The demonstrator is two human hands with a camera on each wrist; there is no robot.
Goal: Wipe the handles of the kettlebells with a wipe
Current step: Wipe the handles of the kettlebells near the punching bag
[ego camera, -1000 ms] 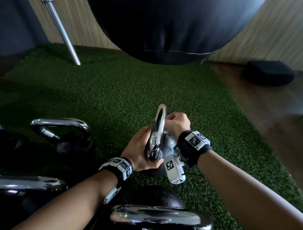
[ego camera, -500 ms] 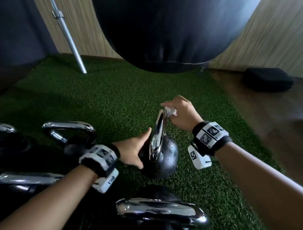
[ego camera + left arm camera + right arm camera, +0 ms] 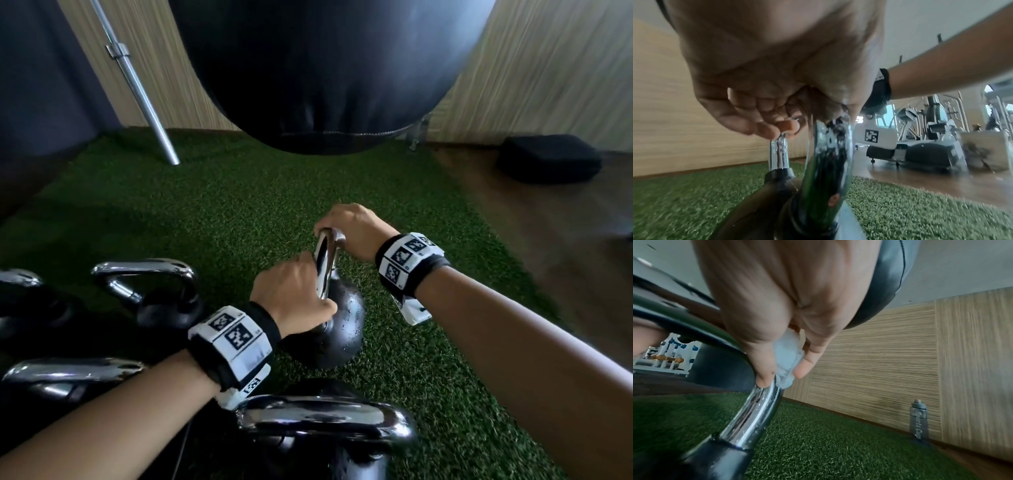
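— Since a moment ago, your left hand (image 3: 294, 298) has come up off the round black ball and now curls around the near part of the shiny handle (image 3: 325, 263). Your right hand (image 3: 349, 229) has slid to the far top bend.

— Where is the wipe?

— Your right thumb and fingers pinch the white wipe (image 3: 787, 360) and press it on the handle's far bend.

— And the kettlebell?

— That kettlebell (image 3: 342, 329) sits on the green grass mat (image 3: 222, 212), right in the middle, with water drops on it. It looks tipped a little.

— What else is close to you?

— One kettlebell stands to the left (image 3: 154, 291), one lies at the near left (image 3: 68, 373), and one is nearest to you (image 3: 325, 421). A big black bag (image 3: 325, 75) hangs at the far side. A silver bar (image 3: 137, 89) leans at the far left. A grey bottle (image 3: 918, 420) stands by the wood wall.
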